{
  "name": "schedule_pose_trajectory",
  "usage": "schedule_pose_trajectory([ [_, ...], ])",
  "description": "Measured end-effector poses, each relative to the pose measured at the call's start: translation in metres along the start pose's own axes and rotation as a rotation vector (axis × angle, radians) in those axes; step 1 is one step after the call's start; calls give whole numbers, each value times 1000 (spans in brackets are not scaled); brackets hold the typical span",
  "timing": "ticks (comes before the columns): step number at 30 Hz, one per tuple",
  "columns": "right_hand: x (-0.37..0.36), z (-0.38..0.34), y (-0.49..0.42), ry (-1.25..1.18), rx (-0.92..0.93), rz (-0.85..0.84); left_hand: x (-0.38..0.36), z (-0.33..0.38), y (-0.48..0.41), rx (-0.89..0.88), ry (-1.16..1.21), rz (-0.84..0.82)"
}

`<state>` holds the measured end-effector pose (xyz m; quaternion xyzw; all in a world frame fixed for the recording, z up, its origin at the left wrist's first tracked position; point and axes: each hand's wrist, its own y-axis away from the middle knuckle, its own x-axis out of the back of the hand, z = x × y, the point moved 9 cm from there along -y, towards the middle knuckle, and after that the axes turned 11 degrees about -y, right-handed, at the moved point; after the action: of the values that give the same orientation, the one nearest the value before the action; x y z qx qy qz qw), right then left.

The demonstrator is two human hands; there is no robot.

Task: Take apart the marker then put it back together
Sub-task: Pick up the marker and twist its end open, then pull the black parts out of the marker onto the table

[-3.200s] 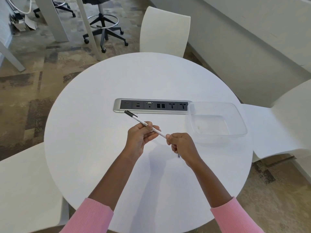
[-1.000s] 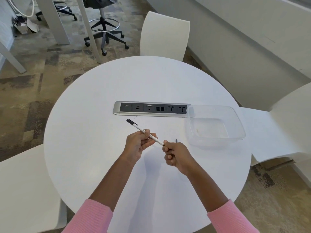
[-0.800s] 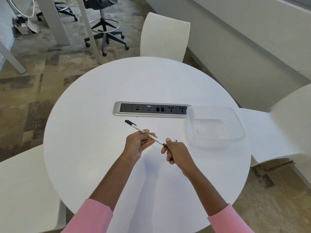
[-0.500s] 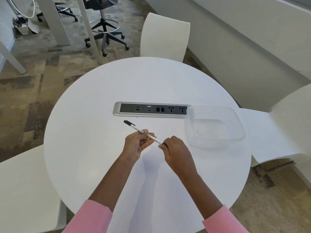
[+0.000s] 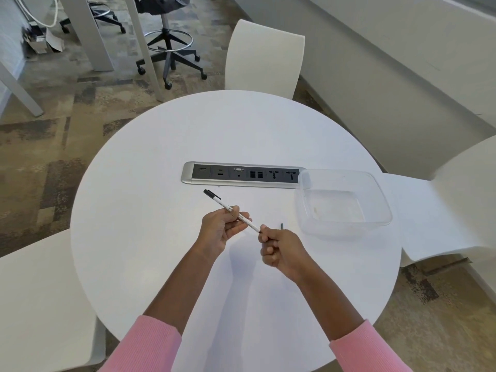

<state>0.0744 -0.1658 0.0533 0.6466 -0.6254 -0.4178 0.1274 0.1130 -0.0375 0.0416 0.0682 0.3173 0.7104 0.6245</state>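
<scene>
The left hand [image 5: 221, 228] pinches the marker [image 5: 233, 212] above the table [image 5: 150, 210]; the right hand [image 5: 281, 249] is closed around its near tip. The clear tub [image 5: 375, 200] nearby holds nothing.

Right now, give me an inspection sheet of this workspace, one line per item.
Surface: round white table, with a socket strip set into it.
Job's things: marker held clear of the table, black cap at its far left end; a small dark part sticks up by the right hand, whether held or resting on the table cannot be told.
Clutter: empty clear plastic container on the right, its corner overlapping the strip.
Grippers: left hand pinches the marker's barrel; right hand closed at its near end.
Cables: white cable on the floor, far left.
Surroundings: white chairs around the table, a wheeled stool behind, patterned carpet.
</scene>
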Motion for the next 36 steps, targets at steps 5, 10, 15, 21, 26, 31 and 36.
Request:
schedule_pose_trajectory([
  [5, 3, 4, 2, -38, -51, -4, -3, -2, 0, 6, -10, 0],
  [10, -5, -39, 19, 881, 594, 150, 6, 0, -3, -11, 16, 36],
  [15, -24, -46, 31, 1217, 897, 222, 6, -3, -2, -7, 30, 39],
  [21, -30, -46, 31, 1261, 947, 191, 5, -3, -3, -9, 23, 36],
  [26, -16, -42, 19, 1006, 709, 151, 1, -5, -4, 7, 10, 20],
  [31, 20, -34, 12, 314, 389, 137, 37, 12, -9, -25, 106, 158],
  [36, 45, -43, 6, 345, 365, 149, 57, 26, -11, -79, 37, 158],
])
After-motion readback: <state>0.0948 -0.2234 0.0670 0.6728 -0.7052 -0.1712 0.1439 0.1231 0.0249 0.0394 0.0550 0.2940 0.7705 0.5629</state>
